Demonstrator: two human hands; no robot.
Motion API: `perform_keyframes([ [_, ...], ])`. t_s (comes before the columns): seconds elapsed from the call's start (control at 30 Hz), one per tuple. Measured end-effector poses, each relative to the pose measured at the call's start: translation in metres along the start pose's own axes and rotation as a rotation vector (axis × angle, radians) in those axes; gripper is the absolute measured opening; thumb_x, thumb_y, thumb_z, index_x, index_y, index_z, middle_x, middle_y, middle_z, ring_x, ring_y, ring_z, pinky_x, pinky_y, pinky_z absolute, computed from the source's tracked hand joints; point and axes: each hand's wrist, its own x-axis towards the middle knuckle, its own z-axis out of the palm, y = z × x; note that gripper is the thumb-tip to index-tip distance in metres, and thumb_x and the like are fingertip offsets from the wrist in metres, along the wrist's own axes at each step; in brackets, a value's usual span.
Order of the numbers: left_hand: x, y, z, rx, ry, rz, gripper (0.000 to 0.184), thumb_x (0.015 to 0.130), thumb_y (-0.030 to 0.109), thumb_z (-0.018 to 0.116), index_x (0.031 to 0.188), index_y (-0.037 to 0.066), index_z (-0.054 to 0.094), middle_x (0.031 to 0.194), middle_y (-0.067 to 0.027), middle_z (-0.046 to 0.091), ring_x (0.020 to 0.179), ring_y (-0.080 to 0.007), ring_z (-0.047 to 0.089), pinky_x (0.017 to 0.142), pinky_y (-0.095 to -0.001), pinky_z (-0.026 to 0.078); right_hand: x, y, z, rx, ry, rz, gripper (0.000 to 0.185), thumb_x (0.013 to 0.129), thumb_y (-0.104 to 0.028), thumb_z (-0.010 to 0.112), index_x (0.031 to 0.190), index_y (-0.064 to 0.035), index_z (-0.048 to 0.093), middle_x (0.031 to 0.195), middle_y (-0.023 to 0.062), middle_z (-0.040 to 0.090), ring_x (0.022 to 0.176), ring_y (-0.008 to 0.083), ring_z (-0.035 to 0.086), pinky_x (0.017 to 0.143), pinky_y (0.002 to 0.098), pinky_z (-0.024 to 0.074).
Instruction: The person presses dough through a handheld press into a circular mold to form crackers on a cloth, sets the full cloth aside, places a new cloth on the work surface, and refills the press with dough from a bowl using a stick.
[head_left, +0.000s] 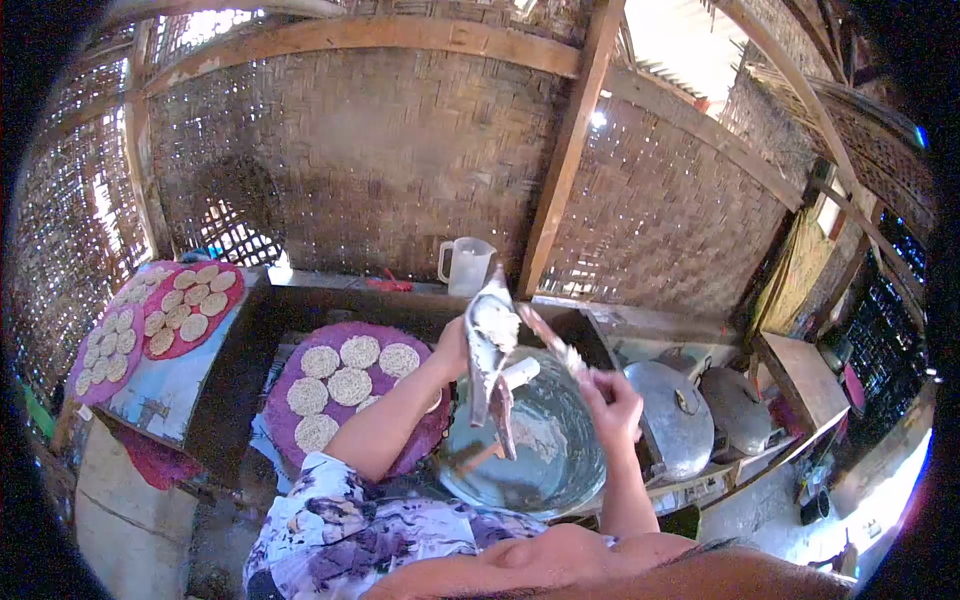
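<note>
My left hand (453, 348) is closed on a cloth-like bag (490, 345) with pale, wet-looking stuff on it, lifted over a wide basin (560, 440). To the right of the bag, my right hand (612, 402) is pinched at the lower end of a thin strip (545, 335) with pale material on it. Inside the basin are cloudy liquid, a white cylinder (520, 373) and a stick (475, 458). Left of the basin lies a round purple mat (337, 397) bearing several pale discs (350, 387), partly hidden by my left forearm.
A clear plastic jug (468, 265) stands on the ledge behind, with a red item (388, 283) to its left. More discs lie on mats (212, 337) at far left. Two lidded metal pots (668, 418) sit to the right, near a wooden box (803, 375).
</note>
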Motion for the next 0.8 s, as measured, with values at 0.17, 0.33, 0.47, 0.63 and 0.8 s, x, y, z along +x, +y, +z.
perform_keyframes([
  [0.17,0.004,-0.021,-0.004,0.614,-0.074,0.164,0.025,0.077,0.008,0.051,0.101,0.002,0.053,0.093,-0.0104,0.06,0.083,-0.0235,0.058,0.074,-0.0337,0.047,0.012,-0.007,0.027,-0.188,0.2,-0.593,0.011,0.067,-0.009,0.066,0.077,-0.0063,0.061,0.064,0.0096,0.059,0.054,0.0239,0.058,0.049,0.0322,0.0456],
  [0.33,0.007,-0.008,-0.019,0.259,0.201,-0.125,0.037,0.086,0.025,0.028,0.101,0.002,0.052,0.09,-0.0138,0.06,0.082,-0.0261,0.058,0.076,-0.0375,0.047,-0.008,-0.003,0.023,0.091,-0.051,-0.485,0.013,0.067,-0.012,0.069,0.074,-0.0039,0.062,0.063,0.009,0.06,0.053,0.0169,0.057,0.048,0.0269,0.0438],
  [0.47,0.002,-0.017,-0.007,0.922,-0.085,0.279,0.028,0.085,0.02,0.038,0.099,0.001,0.055,0.091,-0.0096,0.059,0.082,-0.0187,0.057,0.076,-0.0321,0.046,0.012,0.0,0.022,0.111,-0.032,-0.052,0.019,0.068,-0.016,0.069,0.079,-0.0019,0.063,0.075,0.0107,0.064,0.062,0.0153,0.059,0.057,0.0273,0.0466],
  [0.63,0.0,-0.023,0.006,1.08,-0.083,0.201,0.023,0.078,0.011,0.053,0.099,0.003,0.057,0.093,-0.0068,0.06,0.082,-0.0139,0.055,0.074,-0.0281,0.044,0.012,0.014,0.031,-0.055,0.086,-0.36,0.017,0.068,-0.016,0.068,0.078,-0.0028,0.063,0.071,0.0117,0.062,0.058,0.0222,0.059,0.055,0.0281,0.0473],
  [0.8,0.02,-0.018,-0.048,-0.042,-0.053,-0.147,0.02,0.079,0.014,0.052,0.095,0.003,0.057,0.084,-0.0067,0.06,0.075,-0.0163,0.058,0.068,-0.0328,0.047,-0.011,0.01,0.017,0.12,-0.163,-0.319,0.019,0.069,-0.014,0.069,0.08,-0.0009,0.062,0.072,0.0105,0.063,0.063,0.0149,0.06,0.057,0.0251,0.047],
])
